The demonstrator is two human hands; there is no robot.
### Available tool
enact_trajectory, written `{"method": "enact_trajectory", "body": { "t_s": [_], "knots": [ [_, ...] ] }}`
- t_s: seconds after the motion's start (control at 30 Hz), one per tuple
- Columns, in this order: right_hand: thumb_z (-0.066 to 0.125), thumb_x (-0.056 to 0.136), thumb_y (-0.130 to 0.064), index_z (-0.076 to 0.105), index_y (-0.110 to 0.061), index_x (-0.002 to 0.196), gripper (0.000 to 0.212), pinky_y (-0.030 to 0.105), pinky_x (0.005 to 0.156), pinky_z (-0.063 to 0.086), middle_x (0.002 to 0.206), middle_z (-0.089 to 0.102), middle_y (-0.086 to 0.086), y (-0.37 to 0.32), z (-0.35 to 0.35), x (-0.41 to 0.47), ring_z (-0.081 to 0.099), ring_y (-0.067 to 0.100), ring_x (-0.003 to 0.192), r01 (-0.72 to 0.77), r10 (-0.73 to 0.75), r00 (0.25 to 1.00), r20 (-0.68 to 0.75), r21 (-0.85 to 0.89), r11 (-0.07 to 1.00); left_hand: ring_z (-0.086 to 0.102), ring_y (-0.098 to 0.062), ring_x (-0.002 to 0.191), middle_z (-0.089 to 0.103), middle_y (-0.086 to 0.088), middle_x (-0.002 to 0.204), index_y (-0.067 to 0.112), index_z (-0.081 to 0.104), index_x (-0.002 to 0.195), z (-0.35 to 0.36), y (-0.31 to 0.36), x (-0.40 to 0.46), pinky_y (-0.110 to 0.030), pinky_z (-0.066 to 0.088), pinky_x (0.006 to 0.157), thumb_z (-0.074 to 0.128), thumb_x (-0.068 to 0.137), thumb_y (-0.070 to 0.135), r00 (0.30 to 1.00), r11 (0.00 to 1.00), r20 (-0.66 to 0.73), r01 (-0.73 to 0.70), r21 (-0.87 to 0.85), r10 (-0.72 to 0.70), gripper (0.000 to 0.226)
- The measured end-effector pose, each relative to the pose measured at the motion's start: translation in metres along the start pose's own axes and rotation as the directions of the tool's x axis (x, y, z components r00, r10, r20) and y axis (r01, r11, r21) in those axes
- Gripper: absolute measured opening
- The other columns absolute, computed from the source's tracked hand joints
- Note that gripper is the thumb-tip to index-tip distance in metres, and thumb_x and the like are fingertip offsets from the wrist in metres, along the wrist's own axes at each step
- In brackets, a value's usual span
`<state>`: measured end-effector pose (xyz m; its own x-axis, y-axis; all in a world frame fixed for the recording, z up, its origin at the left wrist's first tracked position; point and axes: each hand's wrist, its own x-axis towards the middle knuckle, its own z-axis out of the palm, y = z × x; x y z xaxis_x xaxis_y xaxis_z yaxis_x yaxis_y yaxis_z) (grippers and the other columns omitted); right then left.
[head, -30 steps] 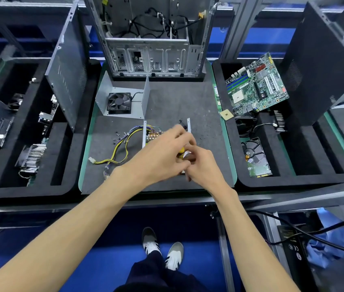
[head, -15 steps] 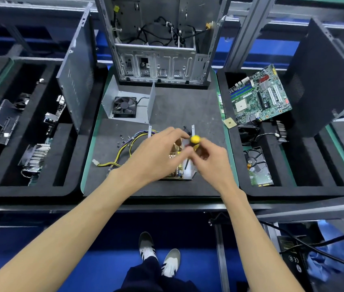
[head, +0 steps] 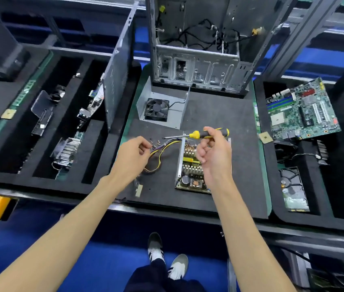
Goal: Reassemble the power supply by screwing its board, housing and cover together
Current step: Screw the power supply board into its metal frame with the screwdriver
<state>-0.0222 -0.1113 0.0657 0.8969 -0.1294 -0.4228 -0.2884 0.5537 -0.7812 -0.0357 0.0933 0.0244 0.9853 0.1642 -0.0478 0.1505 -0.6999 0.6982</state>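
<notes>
Mat point(head: 219, 114): right hand point(head: 215, 157) grips screwdriver point(head: 204, 134) (maybe loosely).

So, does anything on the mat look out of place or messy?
Yes, slightly. Small loose screws lie scattered on the mat by the left hand, where they could roll or get lost. The yellow and black cable bundle sprawls beside the open power supply board.
</notes>
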Motion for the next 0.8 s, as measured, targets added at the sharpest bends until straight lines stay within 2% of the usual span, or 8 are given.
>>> {"method": "enact_trajectory", "body": {
  "t_s": [0.2,0.23,0.33,0.47,0.6,0.8],
  "knots": [
    [0.062,0.096,-0.019,0.055,-0.013,0.081,0.018,0.024,0.038,0.023,0.055,0.042,-0.001,0.017,0.018,0.011,0.033,0.014,0.043,-0.005,0.005,1.0,0.0,-0.1,0.995,0.058,-0.006,0.068,0.069,0.0,0.087,0.014,0.069,0.091,0.008,-0.027,0.017,-0.013,0.041,0.064,0.066,0.089,0.009,0.999,0.996,0.041,0.03,0.081,-0.033,0.006],
    [0.062,0.095,-0.02,0.056,-0.013,0.081,0.017,0.024,0.038,0.024,0.056,0.043,0.0,0.018,0.019,0.012,0.033,0.014,0.043,-0.003,0.003,1.0,-0.003,-0.111,0.994,0.058,-0.008,0.069,0.068,0.0,0.088,0.014,0.068,0.09,0.01,-0.028,0.019,-0.015,0.043,0.065,0.066,0.09,0.011,0.998,0.995,0.051,0.025,0.093,-0.03,0.005],
    [0.063,0.095,-0.02,0.057,-0.012,0.088,0.012,0.023,0.037,0.025,0.056,0.047,-0.001,0.019,0.02,0.017,0.034,0.014,0.043,0.004,-0.005,1.0,-0.009,-0.124,0.992,0.061,-0.016,0.076,0.064,0.001,0.089,0.014,0.068,0.09,0.014,-0.028,0.025,-0.033,0.052,0.078,0.066,0.09,0.013,0.997,0.993,0.073,0.008,0.119,-0.017,0.003],
    [0.062,0.096,-0.02,0.057,-0.012,0.088,0.012,0.022,0.037,0.026,0.055,0.053,-0.002,0.018,0.018,0.023,0.035,0.013,0.042,0.018,-0.02,1.0,-0.008,-0.128,0.992,0.061,-0.026,0.086,0.061,-0.004,0.093,0.01,0.069,0.093,0.02,-0.03,0.03,-0.041,0.05,0.085,0.063,0.091,0.009,0.993,0.98,0.121,-0.023,0.196,-0.001,0.006],
    [0.064,0.094,-0.02,0.058,-0.013,0.085,0.013,0.022,0.036,0.027,0.057,0.048,0.0,0.017,0.015,0.026,0.037,0.013,0.042,0.024,-0.027,0.999,-0.025,-0.113,0.993,0.061,-0.029,0.091,0.063,-0.01,0.097,0.007,0.07,0.096,0.023,-0.035,0.032,-0.042,0.049,0.087,0.061,0.092,0.007,0.993,0.974,0.119,-0.04,0.221,0.014,0.01],
    [0.063,0.096,-0.018,0.056,-0.011,0.087,0.013,0.023,0.037,0.024,0.055,0.047,-0.001,0.016,0.011,0.024,0.035,0.014,0.043,-0.001,-0.005,0.998,-0.064,-0.088,0.996,0.06,-0.026,0.086,0.059,-0.001,0.086,0.009,0.065,0.087,0.021,-0.034,0.036,-0.04,0.05,0.081,0.06,0.089,0.005,0.992,0.971,0.126,-0.054,0.232,0.025,0.006]
  ]
}}
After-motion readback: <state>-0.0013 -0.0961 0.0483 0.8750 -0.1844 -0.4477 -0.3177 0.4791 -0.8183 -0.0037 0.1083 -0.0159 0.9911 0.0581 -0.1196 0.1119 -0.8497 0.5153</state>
